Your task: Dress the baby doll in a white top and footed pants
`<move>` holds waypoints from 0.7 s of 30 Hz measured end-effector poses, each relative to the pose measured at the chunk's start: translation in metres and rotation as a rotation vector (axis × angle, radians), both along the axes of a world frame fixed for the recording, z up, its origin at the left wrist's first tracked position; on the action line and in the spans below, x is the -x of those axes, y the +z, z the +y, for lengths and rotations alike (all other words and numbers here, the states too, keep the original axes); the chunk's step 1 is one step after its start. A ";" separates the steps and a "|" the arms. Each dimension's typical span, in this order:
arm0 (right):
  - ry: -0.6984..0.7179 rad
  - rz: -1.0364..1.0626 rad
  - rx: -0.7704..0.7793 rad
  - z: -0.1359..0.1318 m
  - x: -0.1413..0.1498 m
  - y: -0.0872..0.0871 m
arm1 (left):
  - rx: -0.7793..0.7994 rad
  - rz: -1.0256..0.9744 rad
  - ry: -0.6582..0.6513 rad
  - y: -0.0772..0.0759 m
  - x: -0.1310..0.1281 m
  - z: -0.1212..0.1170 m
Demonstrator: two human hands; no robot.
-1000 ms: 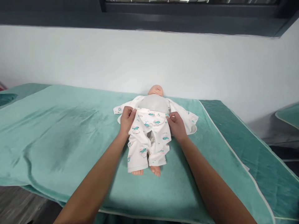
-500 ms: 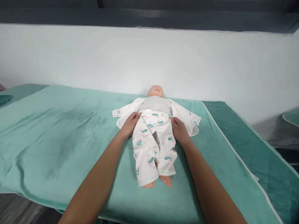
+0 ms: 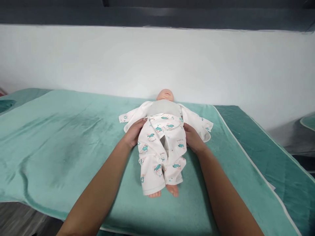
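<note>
A baby doll point(image 3: 165, 94) lies on its back, head toward the wall and bare feet point(image 3: 172, 190) toward me. White baby pants point(image 3: 154, 165) with a printed teal and pink animal pattern cover its legs up to the waist, and a grey gap shows at the crotch. A white jacket point(image 3: 194, 119) lies spread open under the doll, around its grey torso point(image 3: 165, 107). My left hand point(image 3: 135, 131) is closed on the pants at the left side of the waist. On the opposite side, my right hand point(image 3: 193, 137) grips the waist edge, its fingertips partly hidden.
A light green blanket point(image 3: 69, 147) with soft folds covers the table under the doll. Darker green cloth point(image 3: 275, 157) shows along the right side. Behind stands a white wall point(image 3: 157, 62) below a dark frame point(image 3: 157, 14). Grey floor point(image 3: 19, 218) shows at the lower left.
Both hands pulled the pants' waist up and apart, then shifted slightly down along its sides. The doll's legs swung right, then slightly back left.
</note>
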State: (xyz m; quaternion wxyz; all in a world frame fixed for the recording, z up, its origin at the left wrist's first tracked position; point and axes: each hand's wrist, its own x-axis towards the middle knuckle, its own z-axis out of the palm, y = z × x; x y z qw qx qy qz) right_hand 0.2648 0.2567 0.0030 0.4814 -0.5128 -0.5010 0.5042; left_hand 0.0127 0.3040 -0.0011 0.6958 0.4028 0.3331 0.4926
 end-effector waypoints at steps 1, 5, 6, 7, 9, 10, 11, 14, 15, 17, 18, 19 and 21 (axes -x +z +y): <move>-0.062 -0.025 -0.018 0.001 0.003 -0.002 | 0.010 -0.013 0.018 0.000 -0.002 -0.001; -0.196 -0.059 -0.082 0.006 0.011 -0.009 | 0.059 -0.039 0.073 -0.002 -0.007 -0.001; -0.202 -0.064 -0.102 0.008 0.012 -0.011 | 0.070 -0.045 0.077 -0.002 -0.007 0.000; -0.204 -0.074 -0.123 0.010 0.013 -0.013 | 0.081 -0.053 0.073 -0.001 -0.008 0.000; -0.200 -0.075 -0.156 0.016 0.013 -0.017 | 0.110 -0.083 0.048 0.000 -0.009 0.001; -0.190 -0.042 -0.156 0.019 0.013 -0.019 | 0.122 -0.103 0.031 0.002 -0.009 0.001; -0.176 0.016 -0.142 0.022 0.013 -0.021 | 0.134 -0.124 0.015 0.003 -0.009 0.000; -0.133 0.223 -0.060 0.030 0.011 -0.024 | 0.164 -0.158 0.002 0.006 -0.010 -0.002; -0.125 0.260 -0.035 0.031 0.010 -0.024 | 0.173 -0.158 0.013 0.006 -0.010 -0.002; -0.109 0.302 -0.003 0.032 0.009 -0.023 | 0.193 -0.156 0.038 0.006 -0.010 -0.004; -0.101 0.323 0.001 0.032 0.010 -0.022 | 0.204 -0.155 0.042 0.007 -0.010 -0.005; -0.095 0.346 0.000 0.031 0.010 -0.021 | 0.220 -0.153 0.037 0.007 -0.010 -0.005; -0.098 0.385 -0.006 0.029 0.011 -0.019 | 0.250 -0.145 0.012 0.008 -0.009 -0.006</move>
